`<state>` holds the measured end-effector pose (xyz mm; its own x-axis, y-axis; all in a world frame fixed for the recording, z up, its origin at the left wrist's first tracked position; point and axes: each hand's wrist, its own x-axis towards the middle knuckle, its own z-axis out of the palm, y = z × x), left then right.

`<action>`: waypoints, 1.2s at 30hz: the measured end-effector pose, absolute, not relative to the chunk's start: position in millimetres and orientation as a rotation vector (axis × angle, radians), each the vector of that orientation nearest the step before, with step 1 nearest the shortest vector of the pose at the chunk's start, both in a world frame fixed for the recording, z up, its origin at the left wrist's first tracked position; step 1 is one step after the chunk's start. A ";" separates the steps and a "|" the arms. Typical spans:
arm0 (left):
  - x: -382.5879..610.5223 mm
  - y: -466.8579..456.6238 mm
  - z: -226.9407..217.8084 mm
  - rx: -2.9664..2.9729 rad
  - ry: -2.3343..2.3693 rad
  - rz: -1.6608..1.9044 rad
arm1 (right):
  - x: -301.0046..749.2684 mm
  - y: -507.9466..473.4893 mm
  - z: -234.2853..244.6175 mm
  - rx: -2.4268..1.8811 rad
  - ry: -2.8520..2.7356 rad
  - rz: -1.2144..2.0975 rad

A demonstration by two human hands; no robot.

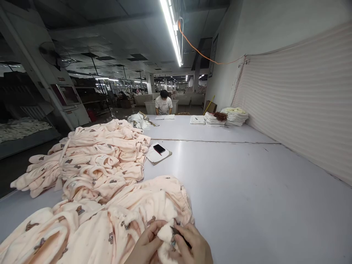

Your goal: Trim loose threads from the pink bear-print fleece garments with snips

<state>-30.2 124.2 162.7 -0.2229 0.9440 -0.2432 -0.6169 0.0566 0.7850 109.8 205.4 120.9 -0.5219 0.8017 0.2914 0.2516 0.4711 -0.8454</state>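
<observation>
At the bottom of the view, my left hand (147, 244) pinches the edge of a pale pink fleece garment (137, 216) with small printed animal figures. Close beside it, my right hand (194, 244) is closed around a small dark tool that looks like thread snips (180, 234); most of it is hidden by the fingers. The tip of the tool touches the gathered fabric between both hands. The garment lies spread in loose folds across the near left of the table.
A tall heap of similar pink garments (104, 154) covers the left side. Beside it a phone (159, 148) rests on a notebook (154, 157). Folded white stacks (233, 116) stand at the table's (247, 183) far right. A co-worker (164, 104) is at the far edge; a striped fabric sheet (297, 99) hangs right.
</observation>
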 end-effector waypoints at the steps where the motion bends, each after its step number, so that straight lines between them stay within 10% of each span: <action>1: -32.0 123.4 159.6 0.486 1.016 1.546 | 109.9 204.2 120.1 -0.879 -1.999 0.999; 8: -37.7 121.6 168.6 1.185 1.634 1.253 | 118.5 210.2 107.5 -1.117 -1.914 0.828; 17: -31.6 128.9 178.1 0.250 1.123 1.429 | 110.6 232.3 130.0 -1.049 -2.009 0.851; 36: -31.6 125.8 184.9 0.246 0.879 1.462 | 107.1 201.3 120.0 -0.871 -1.967 0.765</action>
